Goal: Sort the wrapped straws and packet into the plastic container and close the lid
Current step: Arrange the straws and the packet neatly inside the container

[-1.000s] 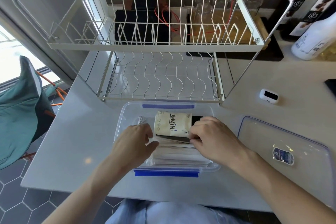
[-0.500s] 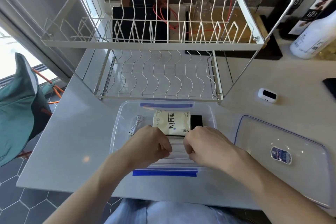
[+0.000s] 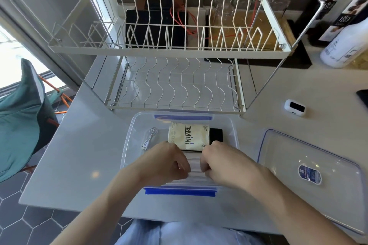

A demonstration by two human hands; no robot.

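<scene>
So both hands are down in the container [image 3: 127, 145], which sits at the near edge of the counter [image 3: 83, 157], right in front of the dish rack [image 3: 175, 83]. The left hand [image 3: 165, 162] and right hand [image 3: 221, 162] are close together over the straws [image 3: 195, 167], which lie across the near part of the container. Fingers on both hands are curled in around the straws from either side, knuckles up, so it looks like a two-handed grip on the bundle. Most of the straws are hidden under the hands, only a strip shows in the gap between them.

The packet [image 3: 188, 136], cream with "MiNi" printed on it, lies flat in the far half of the container, just past the fingertips. A black item [image 3: 216, 135] is tucked beside the packet's right edge, and a thin white cable [image 3: 150, 137] lies loose to its left, also inside the container.

The lid [image 3: 318, 175] is off, lying flat on the counter to the right of the container, near the counter's right edge, with a blue label on it. A small white device [image 3: 294, 108] sits farther back on the right.
</scene>
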